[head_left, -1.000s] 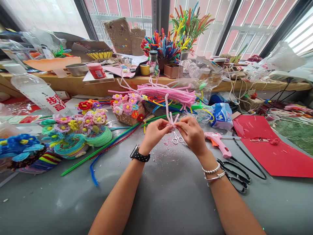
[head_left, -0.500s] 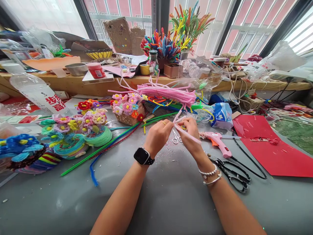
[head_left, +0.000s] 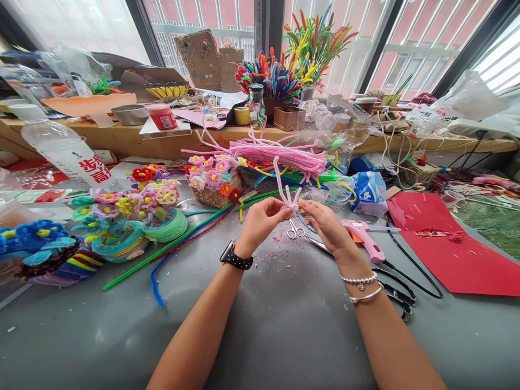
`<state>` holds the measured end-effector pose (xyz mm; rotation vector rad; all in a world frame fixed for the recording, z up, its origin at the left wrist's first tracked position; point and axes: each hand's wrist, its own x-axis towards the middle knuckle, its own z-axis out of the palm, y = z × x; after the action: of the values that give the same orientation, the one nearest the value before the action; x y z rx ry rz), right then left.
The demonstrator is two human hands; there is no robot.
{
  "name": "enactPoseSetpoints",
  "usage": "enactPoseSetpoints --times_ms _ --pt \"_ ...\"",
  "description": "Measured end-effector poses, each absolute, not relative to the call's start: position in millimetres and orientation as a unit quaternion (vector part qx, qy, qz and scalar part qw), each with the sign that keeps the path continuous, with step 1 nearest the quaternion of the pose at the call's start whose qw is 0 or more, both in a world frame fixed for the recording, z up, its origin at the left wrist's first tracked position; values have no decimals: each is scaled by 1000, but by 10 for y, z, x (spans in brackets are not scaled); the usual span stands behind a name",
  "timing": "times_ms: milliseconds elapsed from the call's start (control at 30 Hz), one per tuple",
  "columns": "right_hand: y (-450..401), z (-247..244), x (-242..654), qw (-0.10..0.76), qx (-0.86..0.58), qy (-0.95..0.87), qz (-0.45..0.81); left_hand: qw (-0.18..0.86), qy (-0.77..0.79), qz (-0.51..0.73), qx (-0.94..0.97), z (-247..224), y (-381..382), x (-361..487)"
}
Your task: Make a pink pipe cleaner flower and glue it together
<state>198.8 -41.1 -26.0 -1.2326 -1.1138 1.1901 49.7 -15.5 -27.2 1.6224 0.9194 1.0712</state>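
Observation:
Pale pink pipe cleaners (head_left: 291,205), gathered at a knot-like middle with several ends fanning upward, are held up above the table. My left hand (head_left: 262,221) pinches them from the left between thumb and fingertips. From the right, the fingertips of my right hand (head_left: 324,223) close on the same bunch. Just below it lie small white-handled scissors (head_left: 296,231). Behind my hands rests a thick bundle of pink pipe cleaners (head_left: 280,154). Black-handled scissors (head_left: 400,292) lie partly under my right forearm.
Pipe-cleaner flowers fill a woven basket (head_left: 209,192) and a green pot (head_left: 166,228) at left. A pink glue gun (head_left: 368,241) with its cord and a red sheet (head_left: 459,260) lie at right. A large bottle (head_left: 65,146) leans at far left; long green pipe cleaners (head_left: 162,254) cross the table.
My hands have turned and moved slightly apart. The pink strand that slanted down across my right hand is gone from there, and the bunch's ends now point upward.

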Motion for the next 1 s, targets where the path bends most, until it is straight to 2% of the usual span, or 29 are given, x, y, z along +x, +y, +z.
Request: enactPoseSetpoints --times_ms 200,367,633,833,1000 --pt "-419 -255 1957 521 -488 -469 520 519 366 424 645 -249 -165 506" --pt "-407 -292 1939 542 -436 -385 606 594 341 435 584 -225 -164 488" --pt "-367 -428 1926 529 -340 -360 689 666 311 447 510 -204 -208 515" --pt "-362 -412 1940 564 -377 -356 642 643 338 448 522 -192 -192 499" --pt "-358 -368 1933 580 -393 -366 613 662 338 384 548 -149 -170 429"
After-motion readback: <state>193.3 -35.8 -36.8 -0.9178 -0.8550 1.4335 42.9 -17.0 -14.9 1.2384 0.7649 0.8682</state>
